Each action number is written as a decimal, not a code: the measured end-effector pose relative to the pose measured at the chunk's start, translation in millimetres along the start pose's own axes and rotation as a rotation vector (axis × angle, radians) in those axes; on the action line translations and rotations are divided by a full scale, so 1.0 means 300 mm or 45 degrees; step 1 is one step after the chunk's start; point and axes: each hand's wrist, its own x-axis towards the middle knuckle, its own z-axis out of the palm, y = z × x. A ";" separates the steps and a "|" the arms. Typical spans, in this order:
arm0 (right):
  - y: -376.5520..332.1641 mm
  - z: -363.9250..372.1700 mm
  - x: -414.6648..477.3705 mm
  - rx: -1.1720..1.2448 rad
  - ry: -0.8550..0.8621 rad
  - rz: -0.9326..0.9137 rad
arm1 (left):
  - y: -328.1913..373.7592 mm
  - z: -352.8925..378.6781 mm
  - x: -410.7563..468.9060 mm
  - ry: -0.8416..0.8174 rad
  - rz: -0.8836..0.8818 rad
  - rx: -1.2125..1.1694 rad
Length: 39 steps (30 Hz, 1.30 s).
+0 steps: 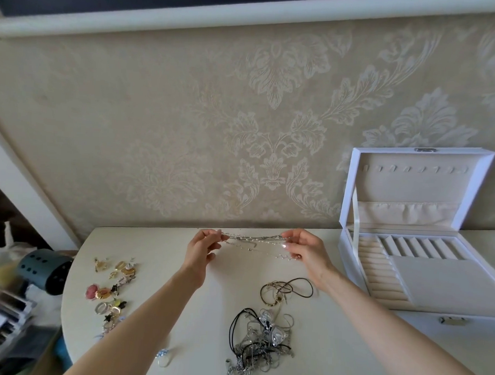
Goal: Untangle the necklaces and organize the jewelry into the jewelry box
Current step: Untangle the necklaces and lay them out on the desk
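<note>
Pinching a silver chain point(255, 238) at either end, the left hand point(203, 244) and right hand point(303, 246) hold it stretched between curled fingertips above the back edge of the desk point(223, 284), with loose strands sagging beneath. A tangle of necklaces point(260, 336) in black cord and silver lies near the front edge. The jewelry box point(409, 187) stands open at the right edge.

One head-worn wide-angle view looks forward and down, close over the table point(208, 312) toward the wall point(159, 114).
</note>
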 end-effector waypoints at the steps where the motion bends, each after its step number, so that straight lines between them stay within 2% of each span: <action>1: 0.002 0.001 0.000 -0.132 0.011 -0.042 | 0.002 0.003 0.000 0.005 0.007 0.005; 3: 0.010 0.007 -0.001 -0.411 0.060 -0.148 | 0.004 0.011 -0.003 0.042 0.033 0.027; 6: 0.031 0.006 -0.004 -0.589 0.163 -0.307 | -0.004 0.001 -0.001 0.136 0.119 0.145; 10: 0.059 -0.020 0.020 -0.818 0.321 -0.395 | -0.036 -0.045 0.029 0.179 0.260 0.620; 13: 0.074 -0.025 0.042 -0.994 0.323 -0.388 | -0.055 -0.055 0.056 0.204 0.314 1.045; 16: 0.088 -0.026 0.054 -1.049 0.307 -0.430 | -0.073 -0.060 0.079 0.230 0.349 1.279; 23: 0.114 -0.012 0.060 -1.309 0.293 -0.665 | -0.084 -0.056 0.114 0.256 0.346 1.359; 26: 0.119 -0.013 0.047 -1.380 0.310 -0.660 | -0.083 -0.062 0.108 0.233 0.357 1.355; 30: 0.081 -0.020 0.000 -1.245 0.270 -0.436 | -0.088 -0.065 0.053 0.214 0.422 1.268; 33: 0.032 -0.026 -0.050 -1.105 0.111 -0.300 | -0.095 -0.040 -0.019 0.144 0.528 1.276; 39: -0.025 -0.040 -0.168 -0.981 -0.250 -0.179 | -0.101 0.058 -0.169 -0.275 0.548 1.334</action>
